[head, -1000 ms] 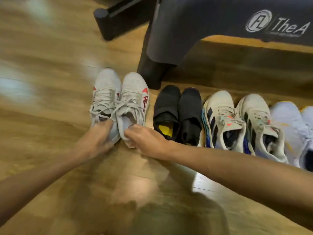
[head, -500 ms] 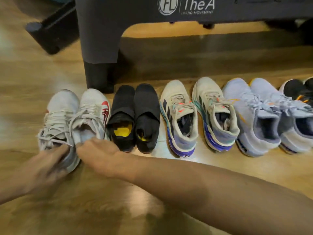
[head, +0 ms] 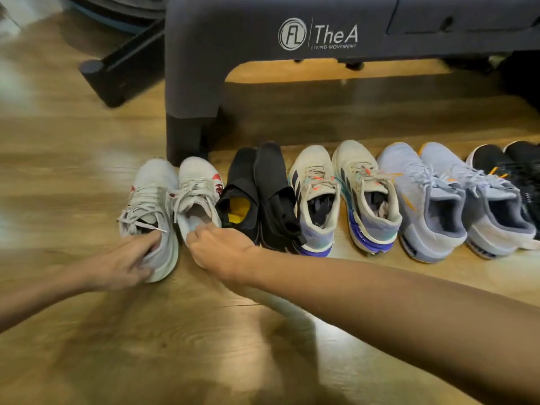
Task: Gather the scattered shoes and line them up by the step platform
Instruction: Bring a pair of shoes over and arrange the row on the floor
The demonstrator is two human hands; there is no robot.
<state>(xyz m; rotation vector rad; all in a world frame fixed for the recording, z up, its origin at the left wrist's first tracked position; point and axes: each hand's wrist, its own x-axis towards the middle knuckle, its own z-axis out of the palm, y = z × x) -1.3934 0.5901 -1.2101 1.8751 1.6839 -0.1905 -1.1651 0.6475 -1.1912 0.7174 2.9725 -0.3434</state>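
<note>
A row of shoes stands on the wood floor in front of the dark step platform [head: 204, 54]. At the left end is a white pair with red marks. My left hand [head: 128, 261] grips the heel of the left white shoe [head: 152, 194]. My right hand [head: 222, 249] pinches the heel collar of the right white shoe [head: 198, 188]. To the right stand a black slip-on pair [head: 263, 194], a cream pair with purple soles [head: 342, 194], a pale blue pair [head: 444, 200] and a black pair [head: 514, 165] cut by the frame edge.
The platform's leg [head: 187, 135] stands just behind the white pair's toes. A black bar with a round foot [head: 117, 71] lies on the floor at the back left. Bare wood floor [head: 175, 346] stretches in front of the row.
The view has swung so more of the row and platform shows. Both hands stay at the heels of the white pair, which sits close beside the black slip-ons.
</note>
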